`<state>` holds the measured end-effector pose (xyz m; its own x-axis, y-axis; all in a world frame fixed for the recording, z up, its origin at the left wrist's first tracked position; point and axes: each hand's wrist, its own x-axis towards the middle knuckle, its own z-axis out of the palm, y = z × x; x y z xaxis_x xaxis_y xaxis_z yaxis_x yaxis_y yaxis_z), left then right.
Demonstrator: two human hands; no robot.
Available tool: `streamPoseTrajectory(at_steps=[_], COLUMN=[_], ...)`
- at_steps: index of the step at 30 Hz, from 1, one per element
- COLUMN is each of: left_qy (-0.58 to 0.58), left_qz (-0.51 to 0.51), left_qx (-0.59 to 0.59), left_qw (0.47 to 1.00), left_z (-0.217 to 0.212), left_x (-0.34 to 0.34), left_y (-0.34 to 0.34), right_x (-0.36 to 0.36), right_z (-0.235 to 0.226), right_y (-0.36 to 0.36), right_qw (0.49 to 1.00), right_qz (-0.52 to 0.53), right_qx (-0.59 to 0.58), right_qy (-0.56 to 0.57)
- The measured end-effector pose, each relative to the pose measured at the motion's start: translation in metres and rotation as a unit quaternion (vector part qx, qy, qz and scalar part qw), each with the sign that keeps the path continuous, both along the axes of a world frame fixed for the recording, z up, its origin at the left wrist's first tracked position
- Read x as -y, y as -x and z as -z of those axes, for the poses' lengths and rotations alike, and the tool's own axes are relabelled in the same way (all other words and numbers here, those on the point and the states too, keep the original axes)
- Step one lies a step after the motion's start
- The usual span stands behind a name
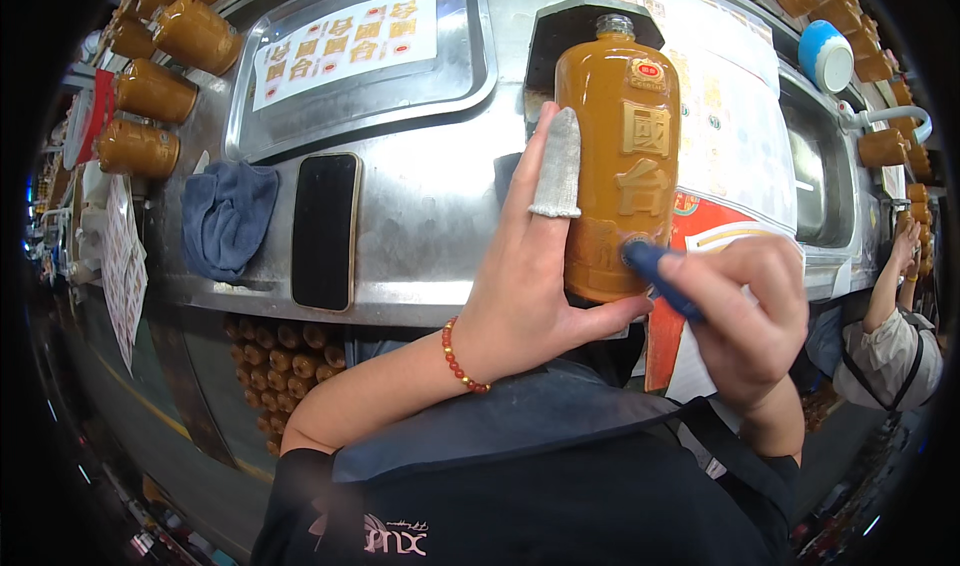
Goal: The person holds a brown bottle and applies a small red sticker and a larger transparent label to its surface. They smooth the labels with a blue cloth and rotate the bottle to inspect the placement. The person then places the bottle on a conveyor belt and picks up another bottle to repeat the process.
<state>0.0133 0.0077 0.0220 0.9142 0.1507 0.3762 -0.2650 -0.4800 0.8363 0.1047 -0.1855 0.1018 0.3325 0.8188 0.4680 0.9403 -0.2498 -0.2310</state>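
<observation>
An amber-brown glass bottle (612, 146) with raised gold characters and a small red oval emblem lies with its bare neck away from me. Its upper end rests by a dark angular block (545, 51). My left hand (535, 266) is closed on the bottle, fingers along its left side and thumb near its base; a grey knitted sleeve (560, 161) covers one or more fingers. In my right hand (745, 311) is a small dark blue cloth-like pad (662, 278), pinched and pressed to the lower front of the bottle. The pad's exact kind is hard to tell.
On the metal bench are a phone (326, 231), a crumpled blue cloth (228, 218) and a steel tray (355, 121) holding a decal sheet (345, 51). More printed sheets (720, 116) lie right, beside a sink basin (820, 181). Brown bottles (155, 91) stand left; another person (890, 346) works right.
</observation>
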Motion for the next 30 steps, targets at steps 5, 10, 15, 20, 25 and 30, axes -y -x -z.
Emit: streamPoseTrajectory(at_steps=[5, 10, 15, 20, 25, 30], left_qy=[0.003, -0.008, -0.009, -0.006, -0.015, -0.077], left_qz=[-0.003, -0.001, 0.004, -0.005, 0.009, -0.016], left_qx=[-0.002, 0.014, 0.051, 0.065, 0.072, 0.039], left_qw=[1.000, 1.000, 0.999, 0.998, 0.997, 0.996], left_z=[0.001, 0.006, 0.022, 0.031, 0.030, 0.031], left_x=[0.000, -0.004, -0.014, -0.016, -0.021, -0.019], left_y=[0.000, -0.002, -0.003, -0.006, -0.008, 0.002], right_x=[-0.004, -0.011, -0.017, -0.017, -0.024, -0.026], right_z=[-0.007, -0.015, -0.012, -0.019, -0.009, -0.009], right_y=[-0.004, -0.009, -0.033, -0.017, -0.044, -0.024], right_qw=[0.999, 0.992, 1.000, 0.970, 1.000, 0.969], right_qz=[-0.043, -0.063, -0.018, -0.171, -0.003, -0.117], right_qx=[-0.030, -0.103, -0.010, -0.123, -0.012, -0.207], right_qy=[0.015, 0.042, 0.006, 0.124, 0.011, 0.073])
